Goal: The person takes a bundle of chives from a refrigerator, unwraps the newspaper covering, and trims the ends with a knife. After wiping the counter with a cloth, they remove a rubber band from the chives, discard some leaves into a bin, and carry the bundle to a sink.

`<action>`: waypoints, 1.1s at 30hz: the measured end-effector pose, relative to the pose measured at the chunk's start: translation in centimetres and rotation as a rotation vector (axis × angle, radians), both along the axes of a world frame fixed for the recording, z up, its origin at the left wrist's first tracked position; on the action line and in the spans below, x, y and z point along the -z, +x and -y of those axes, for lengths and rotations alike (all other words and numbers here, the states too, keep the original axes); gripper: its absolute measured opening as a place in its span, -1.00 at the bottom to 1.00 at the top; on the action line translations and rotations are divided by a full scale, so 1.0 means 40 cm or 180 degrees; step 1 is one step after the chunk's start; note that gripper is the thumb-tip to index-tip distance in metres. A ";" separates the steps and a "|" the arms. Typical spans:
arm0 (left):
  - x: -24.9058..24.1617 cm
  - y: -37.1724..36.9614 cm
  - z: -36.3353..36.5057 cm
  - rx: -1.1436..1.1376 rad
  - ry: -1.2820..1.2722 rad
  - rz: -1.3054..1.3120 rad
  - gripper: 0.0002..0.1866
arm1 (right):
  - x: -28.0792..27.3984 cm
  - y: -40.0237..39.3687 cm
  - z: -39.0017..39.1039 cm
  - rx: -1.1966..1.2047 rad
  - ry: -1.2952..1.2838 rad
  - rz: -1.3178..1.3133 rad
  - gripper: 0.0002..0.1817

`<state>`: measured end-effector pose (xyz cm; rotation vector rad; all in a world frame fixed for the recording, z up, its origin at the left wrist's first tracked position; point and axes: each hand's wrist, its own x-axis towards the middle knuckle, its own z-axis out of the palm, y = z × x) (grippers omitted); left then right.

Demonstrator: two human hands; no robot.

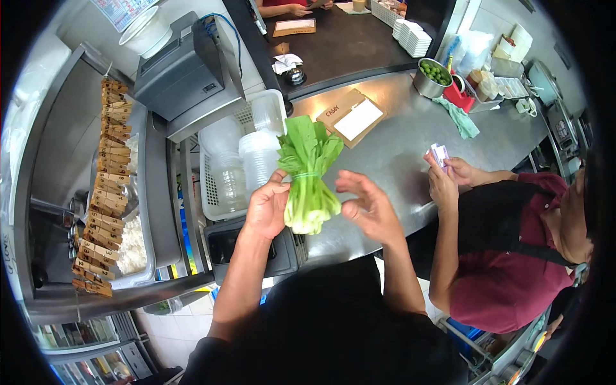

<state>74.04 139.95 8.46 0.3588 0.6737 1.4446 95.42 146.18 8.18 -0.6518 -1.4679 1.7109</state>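
Observation:
A bunch of leafy greens [309, 186] with pale thick stems, tied by a light green band, is held up above the steel counter [407, 167]. My left hand [268, 204] grips it by the stems on the left side, fingers closed. To the right of the bunch, my right hand [369, 204] is raised with its fingers apart and curved toward the stems, holding nothing. A clipboard [343, 115] with white paper lies on the counter behind the leaves. Left of the greens, a white basket [208, 192] contains stacked clear plastic containers [260, 157].
A co-worker [507, 250] stands at right, holding small paper slips [440, 154]. A grey printer [183, 74] and numbered clothespins [106, 192] are at left. A pot of limes [433, 77], a green cloth [459, 119] and a red tape dispenser [457, 96] sit at the back right.

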 end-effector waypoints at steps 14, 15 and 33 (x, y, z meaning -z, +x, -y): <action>-0.113 0.147 0.097 -0.0919 0.0530 -0.1063 -0.10 | -0.080 -0.121 0.106 0.0244 0.1743 -0.0021 -0.18; -0.114 0.157 0.120 -0.1131 0.0445 -0.0998 -0.11 | -0.087 -0.130 0.111 0.0234 0.1675 -0.0175 -0.18; -0.063 0.214 0.800 -0.2618 0.0550 -0.2004 -0.08 | -0.160 -0.322 0.627 -0.1119 0.2568 -0.1970 -0.54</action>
